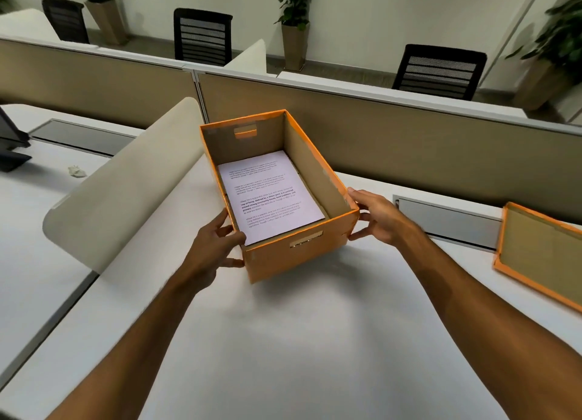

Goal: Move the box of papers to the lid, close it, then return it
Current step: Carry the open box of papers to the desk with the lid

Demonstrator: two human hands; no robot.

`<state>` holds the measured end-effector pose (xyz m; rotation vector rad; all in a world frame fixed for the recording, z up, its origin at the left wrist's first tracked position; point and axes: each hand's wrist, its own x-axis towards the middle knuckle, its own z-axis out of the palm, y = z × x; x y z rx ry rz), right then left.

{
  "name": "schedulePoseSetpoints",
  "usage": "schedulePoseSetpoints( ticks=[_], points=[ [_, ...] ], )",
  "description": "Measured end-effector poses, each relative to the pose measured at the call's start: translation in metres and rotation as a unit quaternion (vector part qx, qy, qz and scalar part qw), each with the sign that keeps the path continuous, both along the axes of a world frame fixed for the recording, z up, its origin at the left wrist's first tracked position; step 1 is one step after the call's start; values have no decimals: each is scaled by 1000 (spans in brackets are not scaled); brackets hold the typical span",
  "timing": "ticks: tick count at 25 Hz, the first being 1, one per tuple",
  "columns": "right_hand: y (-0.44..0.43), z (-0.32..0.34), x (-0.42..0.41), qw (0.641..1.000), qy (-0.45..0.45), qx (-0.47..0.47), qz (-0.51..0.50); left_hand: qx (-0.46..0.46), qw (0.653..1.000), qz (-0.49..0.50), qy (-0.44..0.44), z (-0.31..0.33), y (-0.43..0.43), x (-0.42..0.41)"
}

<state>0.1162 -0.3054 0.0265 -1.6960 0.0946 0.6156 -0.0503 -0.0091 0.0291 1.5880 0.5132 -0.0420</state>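
Note:
An open orange cardboard box stands on the white desk in the middle of the view, turned at an angle. A stack of printed white papers lies flat inside it. My left hand grips the box's near left corner, thumb over the rim. My right hand holds the near right corner, fingers wrapped on the side wall. The orange lid lies upside down on the desk at the far right, apart from the box and partly cut off by the frame edge.
A curved beige side divider rises just left of the box. A tan partition wall runs behind it. A grey cable cover sits between box and lid. A crumpled paper and a monitor base are on the left desk.

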Motion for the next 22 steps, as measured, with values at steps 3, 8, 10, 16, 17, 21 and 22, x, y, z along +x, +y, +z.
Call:
schedulePoseSetpoints(
  ticks=[3,8,10,16,17,21,22],
  points=[
    [-34,2,-39,1000,11,22,10,18,999,-41,-6,12,-16,-25],
    [-84,8,-103,999,9,31,2,26,996,-86,-10,20,-50,-63],
    [-102,10,-126,1000,8,27,-6,31,994,-106,-8,22,-62,-76],
    [-150,14,-195,999,-6,21,-41,32,988,-150,-5,21,-96,-107],
    [-155,15,-206,999,-7,18,-47,33,987,-156,-3,20,-100,-112],
    [-177,13,-260,995,-15,19,-94,34,979,-199,5,13,-118,-134],
    [-182,12,-274,994,-16,19,-106,32,977,-211,6,12,-121,-140]
  ],
)
